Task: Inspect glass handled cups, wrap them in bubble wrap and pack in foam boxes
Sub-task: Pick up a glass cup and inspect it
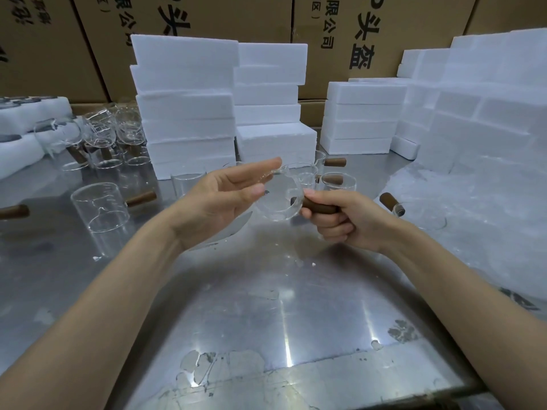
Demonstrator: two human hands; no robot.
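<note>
My right hand (340, 218) grips wooden handle (321, 208); glass cup (279, 196) tilted between hands, above metal table (266, 306). My left hand (225, 196) open, straight fingertips touching rim.

Cardboard cartons (381, 34) behind bear black print, seemingly "头盔" and "限公司"

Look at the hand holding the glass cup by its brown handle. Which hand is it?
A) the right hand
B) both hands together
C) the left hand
A: the right hand has its fingers curled round the brown handle of the glass cup, while the left hand only touches the cup's rim with straight fingers.
</note>
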